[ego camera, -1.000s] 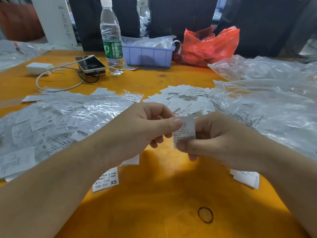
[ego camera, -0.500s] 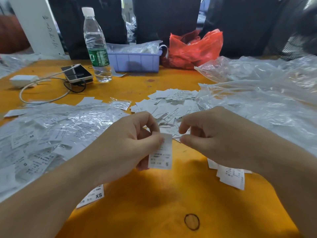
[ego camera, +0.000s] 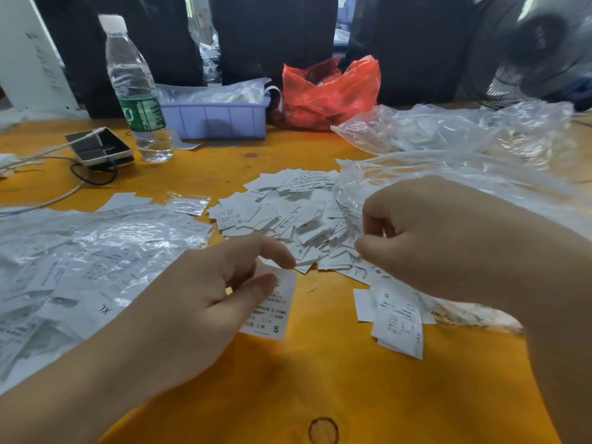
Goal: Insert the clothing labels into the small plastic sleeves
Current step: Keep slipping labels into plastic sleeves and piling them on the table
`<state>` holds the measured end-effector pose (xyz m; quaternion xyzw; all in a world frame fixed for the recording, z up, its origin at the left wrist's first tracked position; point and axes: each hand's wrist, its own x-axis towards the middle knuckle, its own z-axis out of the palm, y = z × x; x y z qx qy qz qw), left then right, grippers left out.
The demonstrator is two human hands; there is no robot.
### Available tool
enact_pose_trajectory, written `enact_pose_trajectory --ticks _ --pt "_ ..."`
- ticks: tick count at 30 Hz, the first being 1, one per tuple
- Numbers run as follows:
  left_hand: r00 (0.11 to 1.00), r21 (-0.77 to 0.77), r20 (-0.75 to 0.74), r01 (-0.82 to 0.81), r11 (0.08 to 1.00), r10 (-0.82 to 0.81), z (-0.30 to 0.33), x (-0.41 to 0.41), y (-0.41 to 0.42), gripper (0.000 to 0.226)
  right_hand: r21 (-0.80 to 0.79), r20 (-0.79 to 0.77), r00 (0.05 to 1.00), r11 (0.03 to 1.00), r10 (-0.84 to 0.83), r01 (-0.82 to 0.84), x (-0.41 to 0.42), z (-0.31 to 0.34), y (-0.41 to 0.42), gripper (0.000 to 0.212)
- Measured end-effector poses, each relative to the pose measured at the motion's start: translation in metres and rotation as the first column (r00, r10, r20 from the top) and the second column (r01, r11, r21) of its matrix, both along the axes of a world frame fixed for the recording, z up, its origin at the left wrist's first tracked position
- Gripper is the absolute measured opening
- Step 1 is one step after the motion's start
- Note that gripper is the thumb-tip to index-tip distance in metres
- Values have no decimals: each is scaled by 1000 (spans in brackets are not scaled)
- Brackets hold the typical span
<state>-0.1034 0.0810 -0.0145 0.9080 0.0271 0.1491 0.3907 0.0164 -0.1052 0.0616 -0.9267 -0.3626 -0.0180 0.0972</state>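
head: label [ego camera: 270, 307] below left hand [ego camera: 205, 302] grip

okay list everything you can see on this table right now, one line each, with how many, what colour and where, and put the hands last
loose labels: many, white, pile at table centre
sleeved labels: many, clear over white, heap at left
label stack: small stack, white, under right wrist
clear bags: several, transparent, right
water bottle: one, clear, green band, back left
tray: one, lilac, back centre
red bag: one, behind tray
phone: one, dark, cabled, left
table: one, orange
left hand: pinches S label
right hand: curled at pile edge; grip unclear
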Motion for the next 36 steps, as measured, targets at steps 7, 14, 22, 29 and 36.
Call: enact_pose_trajectory --ticks 7,14,22,29,36 --pt "1000 47 -9 8 999 -8 -4 0 0 27 -99 -103 979 981 -175 165 20 -6 -2 20" --pt "1000 48 -11 0 999 1 0 -2 -5 37 -200 -283 958 980 -52 -6 21 -29 16 21" --pt "1000 68 -13 -6 998 7 2 -3 -4 38 -119 -233 968 991 -94 67 30 -30 12 19" --pt "999 94 -29 17 995 -14 2 -3 -3 37 -52 -204 975 996 -85 76 29 -24 10 23" --pt "1000 119 9 19 993 -20 5 -4 -4 20 164 95 993 985 -65 48 20 -15 5 20"
